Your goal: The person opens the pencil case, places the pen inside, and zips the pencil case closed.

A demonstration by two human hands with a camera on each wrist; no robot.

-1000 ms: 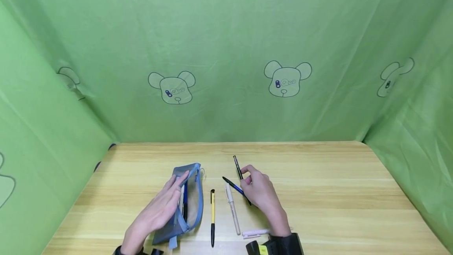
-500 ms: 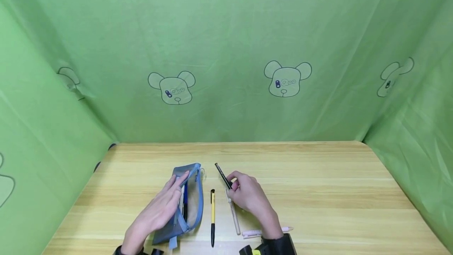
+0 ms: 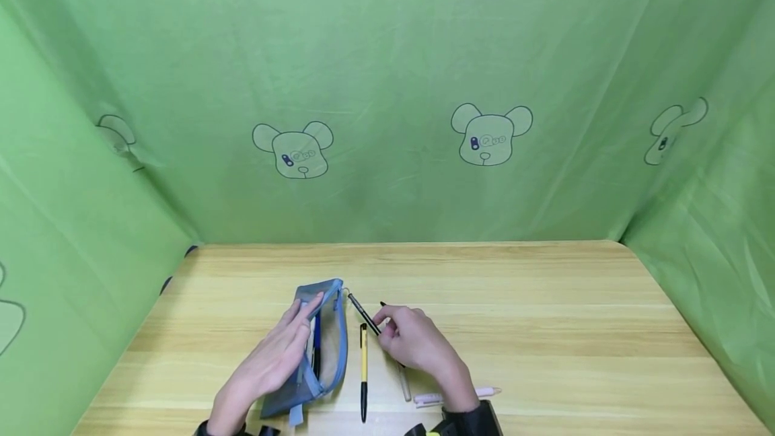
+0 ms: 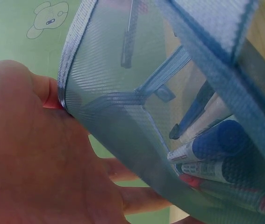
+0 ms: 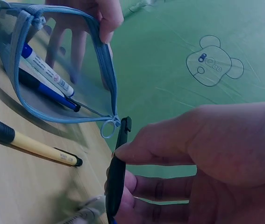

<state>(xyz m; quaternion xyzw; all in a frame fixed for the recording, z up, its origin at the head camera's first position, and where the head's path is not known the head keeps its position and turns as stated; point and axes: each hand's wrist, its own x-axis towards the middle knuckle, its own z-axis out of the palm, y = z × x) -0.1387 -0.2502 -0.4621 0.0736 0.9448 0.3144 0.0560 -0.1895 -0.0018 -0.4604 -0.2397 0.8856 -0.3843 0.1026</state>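
Note:
My left hand (image 3: 275, 358) holds the upper side of a blue mesh pencil case (image 3: 343, 342), its thumb over the rim and fingers along the outside. The case gapes towards the right; a blue-and-white marker (image 5: 48, 70) and several other pens lie inside. My right hand (image 3: 418, 342) pinches a black pen (image 5: 117, 182) between thumb and fingers, its clip end close to the case's zipper ring (image 5: 108, 129). Another dark pen tip (image 3: 383, 303) sticks out beyond the right hand, its middle hidden there. A yellow-and-black pen (image 3: 364, 362) lies between case and right hand.
A whitish pen (image 3: 404, 385) lies partly under my right hand. Behind the right wrist, a pale pink pen (image 3: 487, 391) rests on the wooden table (image 3: 545, 328). Green cloth (image 3: 387, 207) with bear-head drawings stands around the back and sides.
My right hand has moved left towards the pencil case, carrying the black pen. The blue-and-black pen has left its spot on the table. The left hand and case have stayed put.

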